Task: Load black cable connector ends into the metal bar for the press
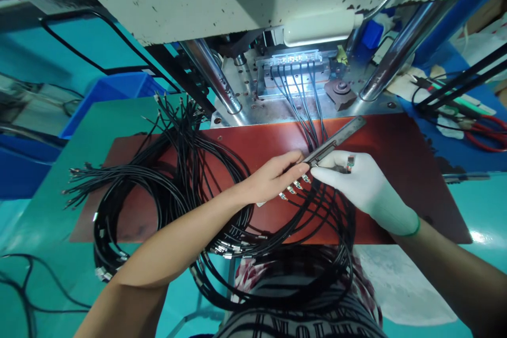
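Observation:
My left hand (pixel 275 177), bare, is closed around a long narrow metal bar (pixel 336 140) that slants up to the right above the red-brown board. Below the bar, a row of silver cable connectors (pixel 295 187) on black cables sticks out beside my left fingers. My right hand (pixel 362 182) wears a white glove; its thumb and fingertips are pinched together at the bar's lower edge. A small metal cable connector (pixel 350 162) shows between its curled fingers. Black cables (pixel 317 216) hang in loops beneath both hands; what the right fingertips touch is partly hidden.
Ahead, a metal fixture (pixel 293 82) under the press holds a row of cable ends, between steel posts (pixel 214 76). A big bundle of coiled black cables (pixel 158 179) lies left on the red-brown board (pixel 396 185). Blue bins (pixel 114 95) stand left; red-handled pliers (pixel 485 134) lie right.

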A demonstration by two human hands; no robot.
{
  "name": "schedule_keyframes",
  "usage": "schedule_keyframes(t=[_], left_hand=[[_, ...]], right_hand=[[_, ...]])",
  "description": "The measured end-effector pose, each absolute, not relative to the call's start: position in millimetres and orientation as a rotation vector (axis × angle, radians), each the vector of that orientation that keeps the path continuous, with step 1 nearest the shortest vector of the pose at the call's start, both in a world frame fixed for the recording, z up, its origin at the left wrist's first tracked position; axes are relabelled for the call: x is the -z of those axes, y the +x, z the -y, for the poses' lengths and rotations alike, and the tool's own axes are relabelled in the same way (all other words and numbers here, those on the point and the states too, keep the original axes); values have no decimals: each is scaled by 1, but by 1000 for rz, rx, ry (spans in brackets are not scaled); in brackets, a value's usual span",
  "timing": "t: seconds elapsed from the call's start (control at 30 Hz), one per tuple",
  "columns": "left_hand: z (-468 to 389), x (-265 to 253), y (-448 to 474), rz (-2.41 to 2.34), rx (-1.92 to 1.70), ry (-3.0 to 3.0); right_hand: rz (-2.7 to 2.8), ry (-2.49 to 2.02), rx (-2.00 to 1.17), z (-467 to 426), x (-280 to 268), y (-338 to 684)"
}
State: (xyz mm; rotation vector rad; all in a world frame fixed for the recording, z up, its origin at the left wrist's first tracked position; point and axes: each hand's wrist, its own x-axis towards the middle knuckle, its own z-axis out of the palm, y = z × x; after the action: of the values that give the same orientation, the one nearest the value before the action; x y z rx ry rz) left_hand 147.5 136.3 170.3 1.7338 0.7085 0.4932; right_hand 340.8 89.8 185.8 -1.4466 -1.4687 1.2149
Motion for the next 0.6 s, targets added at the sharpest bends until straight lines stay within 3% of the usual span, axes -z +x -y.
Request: schedule_keyframes(t=[0.3, 0.6], left_hand=[[-131, -157, 151, -678, -401, 1080], [-130, -160, 153, -728, -393, 1358]], right_hand=[[1453, -1390, -1304, -92, -185, 348], [1431, -1440, -1358, -92, -192, 347]])
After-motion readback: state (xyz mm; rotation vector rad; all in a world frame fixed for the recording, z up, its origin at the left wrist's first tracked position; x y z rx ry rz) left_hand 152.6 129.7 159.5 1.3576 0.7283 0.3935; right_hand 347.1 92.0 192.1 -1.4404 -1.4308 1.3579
